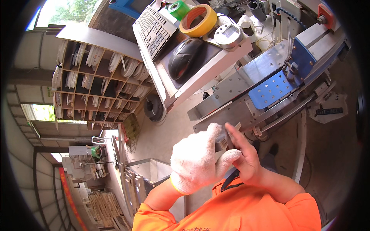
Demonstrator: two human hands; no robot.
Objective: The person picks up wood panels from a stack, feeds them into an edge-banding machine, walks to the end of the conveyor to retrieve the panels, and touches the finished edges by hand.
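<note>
My left hand (196, 158) wears a white knit work glove. It is raised in front of my chest, its fingers curled around one side of a small flat piece (222, 141) with grey and light-brown surfaces. My bare right hand (245, 157) grips the same piece from the other side, with the index finger stretched along its edge. Fingers cover much of the piece, so its exact kind cannot be told. Just beyond the fingertips lies the near end of a steel machine rail (214, 118).
A blue perforated plate (270, 90) is mounted on the machine. A stand carries a keyboard (154, 30), a black mouse (185, 57), a yellow tape roll (199, 20) and a round digital gauge (228, 35). Coiled strips fill a compartment shelf (98, 46). An open bin (153, 170) stands left of me.
</note>
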